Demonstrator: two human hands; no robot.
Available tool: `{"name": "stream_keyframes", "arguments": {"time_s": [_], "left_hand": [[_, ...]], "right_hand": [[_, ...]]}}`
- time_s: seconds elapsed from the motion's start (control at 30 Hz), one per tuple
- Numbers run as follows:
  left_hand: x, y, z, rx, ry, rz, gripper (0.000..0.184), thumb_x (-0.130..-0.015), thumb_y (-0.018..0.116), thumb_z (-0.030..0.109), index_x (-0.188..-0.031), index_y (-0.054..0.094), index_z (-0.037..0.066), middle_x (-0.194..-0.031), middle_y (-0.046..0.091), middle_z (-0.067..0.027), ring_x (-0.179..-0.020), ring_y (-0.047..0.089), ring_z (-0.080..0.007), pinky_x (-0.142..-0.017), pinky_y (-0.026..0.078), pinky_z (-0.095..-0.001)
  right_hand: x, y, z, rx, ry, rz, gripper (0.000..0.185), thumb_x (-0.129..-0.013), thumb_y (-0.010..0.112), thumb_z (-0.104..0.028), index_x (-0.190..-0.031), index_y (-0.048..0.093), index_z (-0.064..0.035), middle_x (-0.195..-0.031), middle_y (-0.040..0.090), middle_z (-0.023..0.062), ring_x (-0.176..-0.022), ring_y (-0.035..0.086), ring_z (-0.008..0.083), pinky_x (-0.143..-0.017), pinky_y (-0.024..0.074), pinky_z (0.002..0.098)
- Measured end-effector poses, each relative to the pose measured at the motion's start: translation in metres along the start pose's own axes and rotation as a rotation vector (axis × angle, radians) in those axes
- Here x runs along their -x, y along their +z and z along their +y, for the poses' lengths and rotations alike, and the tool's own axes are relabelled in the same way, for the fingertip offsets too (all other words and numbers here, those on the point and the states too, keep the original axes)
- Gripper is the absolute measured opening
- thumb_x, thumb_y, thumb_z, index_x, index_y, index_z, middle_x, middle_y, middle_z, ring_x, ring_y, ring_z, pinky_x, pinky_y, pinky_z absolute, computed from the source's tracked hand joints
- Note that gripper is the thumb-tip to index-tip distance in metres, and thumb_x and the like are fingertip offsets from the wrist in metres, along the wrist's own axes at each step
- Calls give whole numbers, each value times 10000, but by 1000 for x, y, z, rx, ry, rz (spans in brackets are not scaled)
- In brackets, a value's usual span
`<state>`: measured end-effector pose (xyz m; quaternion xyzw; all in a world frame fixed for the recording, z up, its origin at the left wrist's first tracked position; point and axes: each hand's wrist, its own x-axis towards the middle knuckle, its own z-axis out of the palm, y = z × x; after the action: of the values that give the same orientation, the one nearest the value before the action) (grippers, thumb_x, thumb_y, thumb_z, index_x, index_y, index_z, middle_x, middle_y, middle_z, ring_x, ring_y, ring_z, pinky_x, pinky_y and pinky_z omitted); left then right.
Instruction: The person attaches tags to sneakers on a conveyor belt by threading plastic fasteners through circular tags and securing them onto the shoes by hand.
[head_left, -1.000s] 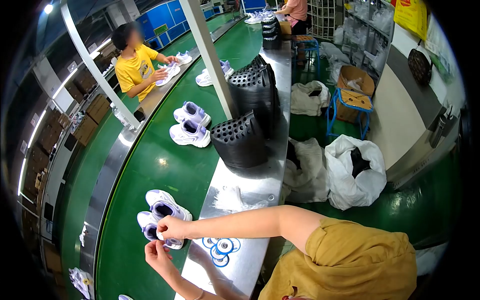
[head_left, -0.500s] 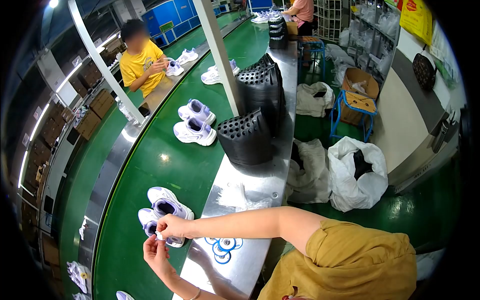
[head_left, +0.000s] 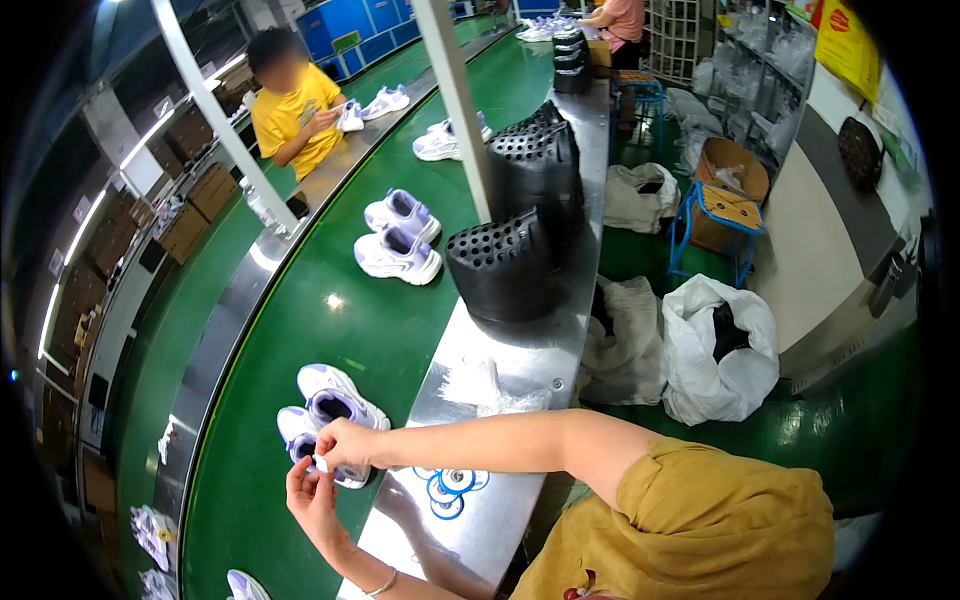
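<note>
My right hand [head_left: 345,445] and my left hand [head_left: 312,492] meet at the near side of a pair of white and lilac shoes [head_left: 328,390] on the green belt [head_left: 290,340]. Between their fingertips is a small white piece [head_left: 320,463], pinched from both sides; its exact form is too small to tell. The right hand covers part of the nearer shoe. Round blue-edged tags [head_left: 457,481] lie on the metal ledge [head_left: 400,540] under my right forearm, with a bundle of thin white strips [head_left: 475,388] beyond it.
Black perforated containers [head_left: 505,265] stand on the ledge beside a pale post [head_left: 455,110]. Another shoe pair [head_left: 400,238] sits farther up the belt. Across it, a person in yellow [head_left: 295,120] handles shoes. White sacks [head_left: 715,350] and a blue-framed stool [head_left: 730,205] are at right.
Both hands stay together at the shoes with slight finger movement. The view has shifted a little, and a shoe at the bottom edge shows more. The person in yellow has moved their hands.
</note>
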<state>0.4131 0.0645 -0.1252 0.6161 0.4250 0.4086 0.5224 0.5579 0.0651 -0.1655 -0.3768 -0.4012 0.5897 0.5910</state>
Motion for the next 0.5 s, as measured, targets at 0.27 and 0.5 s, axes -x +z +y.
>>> {"name": "stream_keyframes", "arguments": {"time_s": [0.27, 0.5], "left_hand": [[1, -2, 3, 4, -2, -45, 297, -771, 635, -10, -1056, 550, 2, -703, 593, -18, -561, 493, -50, -462, 301, -153], [1, -5, 3, 9, -11, -54, 297, -768, 633, -12, -1054, 556, 12, -711, 594, -15, -569, 495, -51, -473, 316, -160]], "right_hand": [[3, 0, -2, 91, 25, -4, 123, -655, 653, -29, -763, 602, 1, -714, 583, 32, -693, 544, 110, -620, 432, 253], [3, 1, -1, 105, 87, -21, 177, -675, 685, -66, -819, 605, -1, -744, 587, 38, -721, 546, 117, -616, 429, 256]]}}
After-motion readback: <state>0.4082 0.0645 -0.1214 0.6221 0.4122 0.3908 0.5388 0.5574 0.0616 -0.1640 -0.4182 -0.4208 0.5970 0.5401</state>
